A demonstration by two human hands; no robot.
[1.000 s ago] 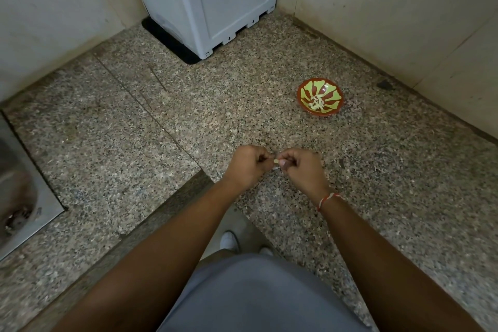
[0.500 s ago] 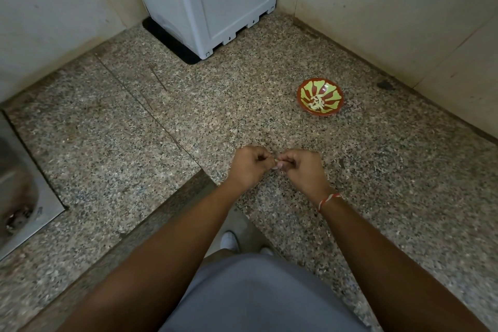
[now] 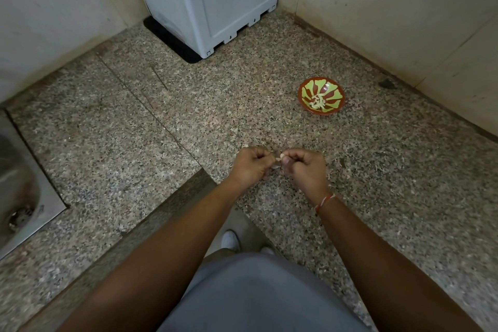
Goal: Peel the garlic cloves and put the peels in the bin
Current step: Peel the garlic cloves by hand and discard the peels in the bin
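Over the granite counter my left hand (image 3: 252,167) and my right hand (image 3: 304,170) meet, fingers curled. Between their fingertips they pinch a small pale garlic clove (image 3: 281,157), mostly hidden by the fingers. A thin bit of peel (image 3: 275,167) shows between the hands below the clove. Farther back to the right stands a small red and green bowl (image 3: 307,89) with several pale peeled cloves (image 3: 318,102) in it. No bin is in view.
A grey plastic appliance (image 3: 210,0) stands in the back corner against tiled walls. A steel sink (image 3: 18,186) is set in the counter at the left edge. The counter's front edge (image 3: 172,197) steps inward just below my left hand. Small peel flakes (image 3: 347,176) lie right of my hands.
My hands stay together in the same spot. The fingers have shifted slightly on the clove, and the right thumb now sits lower against it.
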